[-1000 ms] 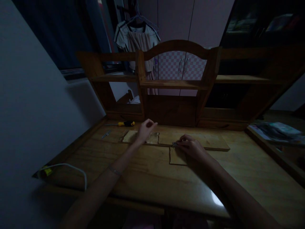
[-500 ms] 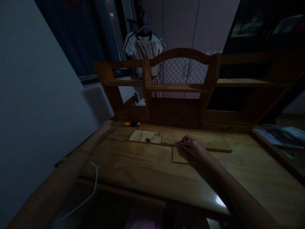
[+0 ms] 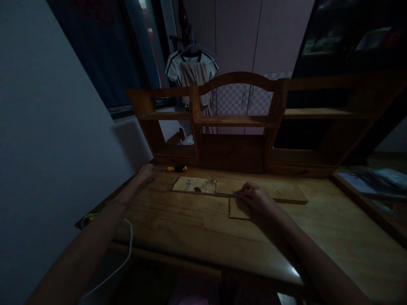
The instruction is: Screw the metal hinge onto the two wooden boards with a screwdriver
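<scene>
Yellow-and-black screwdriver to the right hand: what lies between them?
In the head view, a strip of desktop and then part of the long wooden board lie between the screwdriver and the right hand.

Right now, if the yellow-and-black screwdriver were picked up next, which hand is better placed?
Probably the left hand: it is near the screwdriver, while the right hand is farther off, holding a small metal piece at the edge of a wooden board.
</scene>
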Action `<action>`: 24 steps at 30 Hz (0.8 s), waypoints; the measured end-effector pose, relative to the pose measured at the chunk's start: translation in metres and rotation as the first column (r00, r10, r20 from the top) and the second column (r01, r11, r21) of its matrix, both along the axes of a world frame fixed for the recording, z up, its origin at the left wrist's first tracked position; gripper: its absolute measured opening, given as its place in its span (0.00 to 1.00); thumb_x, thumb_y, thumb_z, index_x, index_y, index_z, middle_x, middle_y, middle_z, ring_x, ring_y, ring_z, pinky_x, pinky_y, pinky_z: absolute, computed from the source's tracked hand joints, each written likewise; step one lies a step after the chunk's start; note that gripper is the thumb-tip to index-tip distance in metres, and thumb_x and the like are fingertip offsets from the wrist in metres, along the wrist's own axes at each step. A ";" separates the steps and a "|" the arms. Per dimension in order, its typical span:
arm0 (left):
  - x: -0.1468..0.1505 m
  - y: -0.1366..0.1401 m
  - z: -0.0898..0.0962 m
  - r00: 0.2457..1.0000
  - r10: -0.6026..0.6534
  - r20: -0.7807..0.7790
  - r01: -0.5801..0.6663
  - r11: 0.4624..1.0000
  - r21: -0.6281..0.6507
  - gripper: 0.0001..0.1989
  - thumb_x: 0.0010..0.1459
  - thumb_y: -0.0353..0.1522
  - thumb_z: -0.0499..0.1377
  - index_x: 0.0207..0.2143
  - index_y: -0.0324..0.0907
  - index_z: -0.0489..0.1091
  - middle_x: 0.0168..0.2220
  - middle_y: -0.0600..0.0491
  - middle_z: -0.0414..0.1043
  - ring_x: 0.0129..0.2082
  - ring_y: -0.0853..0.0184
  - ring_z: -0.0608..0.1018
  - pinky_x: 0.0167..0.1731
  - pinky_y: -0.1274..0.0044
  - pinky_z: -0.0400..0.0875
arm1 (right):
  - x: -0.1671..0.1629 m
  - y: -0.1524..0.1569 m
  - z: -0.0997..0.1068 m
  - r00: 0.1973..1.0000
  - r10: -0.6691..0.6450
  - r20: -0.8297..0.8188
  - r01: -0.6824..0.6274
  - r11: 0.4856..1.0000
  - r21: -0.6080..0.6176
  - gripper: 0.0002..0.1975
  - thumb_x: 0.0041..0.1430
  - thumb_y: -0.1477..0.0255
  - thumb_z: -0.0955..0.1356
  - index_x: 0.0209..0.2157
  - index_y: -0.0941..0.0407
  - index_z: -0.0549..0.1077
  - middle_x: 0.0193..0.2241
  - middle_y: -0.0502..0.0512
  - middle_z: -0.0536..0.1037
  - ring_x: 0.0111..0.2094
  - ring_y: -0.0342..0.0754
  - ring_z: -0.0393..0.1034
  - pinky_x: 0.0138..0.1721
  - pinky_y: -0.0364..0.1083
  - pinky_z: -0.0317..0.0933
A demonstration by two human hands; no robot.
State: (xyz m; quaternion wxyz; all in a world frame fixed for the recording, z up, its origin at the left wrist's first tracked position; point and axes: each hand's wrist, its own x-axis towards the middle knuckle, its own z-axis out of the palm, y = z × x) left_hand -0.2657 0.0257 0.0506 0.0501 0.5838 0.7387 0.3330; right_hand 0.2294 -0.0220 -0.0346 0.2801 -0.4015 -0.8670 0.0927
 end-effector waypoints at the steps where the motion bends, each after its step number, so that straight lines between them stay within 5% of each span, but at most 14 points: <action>1: -0.001 0.005 0.004 1.000 -0.003 0.007 0.003 1.000 -0.016 0.11 0.49 0.29 0.65 0.20 0.37 0.67 0.18 0.53 0.67 0.31 0.60 0.76 0.40 0.70 0.70 | 0.000 0.000 0.000 1.000 0.000 0.001 0.000 1.000 -0.001 0.13 0.66 0.65 0.66 0.44 0.50 0.83 0.41 0.58 0.77 0.38 0.48 0.73 0.41 0.48 0.67; 5: 0.025 0.025 0.022 0.995 -0.088 0.050 0.088 0.996 0.009 0.05 0.55 0.30 0.63 0.32 0.35 0.73 0.28 0.53 0.75 0.35 0.67 0.76 0.44 0.76 0.69 | 0.001 0.001 -0.002 1.000 -0.004 0.008 0.004 1.000 -0.008 0.13 0.66 0.66 0.66 0.43 0.50 0.83 0.41 0.58 0.77 0.38 0.48 0.73 0.42 0.48 0.67; 8: 0.082 0.030 0.026 0.954 -0.274 0.121 0.265 0.960 0.085 0.09 0.57 0.33 0.62 0.41 0.40 0.76 0.38 0.53 0.79 0.38 0.69 0.78 0.43 0.78 0.72 | 0.001 0.003 -0.004 1.000 0.002 0.006 -0.002 1.000 -0.013 0.13 0.66 0.65 0.66 0.44 0.50 0.82 0.41 0.57 0.77 0.39 0.49 0.73 0.42 0.48 0.67; 11: 0.157 0.021 0.017 0.714 -0.635 0.296 0.563 0.771 0.297 0.12 0.56 0.37 0.64 0.41 0.40 0.76 0.39 0.50 0.79 0.39 0.65 0.79 0.43 0.74 0.73 | 0.001 0.005 -0.007 1.000 0.007 0.000 -0.007 1.000 -0.011 0.14 0.67 0.65 0.65 0.44 0.49 0.82 0.41 0.58 0.77 0.39 0.49 0.74 0.43 0.48 0.68; 16: 0.246 0.002 -0.029 0.420 -0.798 0.432 0.726 0.581 0.368 0.13 0.56 0.39 0.65 0.37 0.39 0.75 0.37 0.49 0.79 0.37 0.66 0.80 0.42 0.74 0.74 | 0.000 0.005 -0.005 1.000 0.010 0.001 -0.010 1.000 -0.001 0.14 0.67 0.64 0.65 0.45 0.50 0.82 0.41 0.58 0.77 0.39 0.50 0.74 0.42 0.48 0.68; 19: 0.263 -0.003 -0.058 0.347 -0.774 0.530 0.749 0.569 0.340 0.14 0.55 0.39 0.66 0.38 0.38 0.76 0.37 0.49 0.79 0.37 0.66 0.80 0.41 0.74 0.74 | 0.000 0.003 -0.003 1.000 0.011 0.002 -0.011 1.000 -0.003 0.14 0.67 0.64 0.65 0.46 0.50 0.82 0.42 0.58 0.77 0.40 0.50 0.74 0.43 0.48 0.67; 24: 0.266 -0.010 -0.078 0.390 -0.720 0.574 0.744 0.614 0.263 0.17 0.55 0.40 0.67 0.42 0.37 0.78 0.40 0.46 0.80 0.39 0.64 0.80 0.43 0.74 0.74 | 0.000 0.002 -0.002 1.000 0.025 0.011 -0.025 1.000 -0.013 0.13 0.67 0.66 0.65 0.44 0.50 0.82 0.42 0.58 0.78 0.40 0.49 0.74 0.43 0.46 0.67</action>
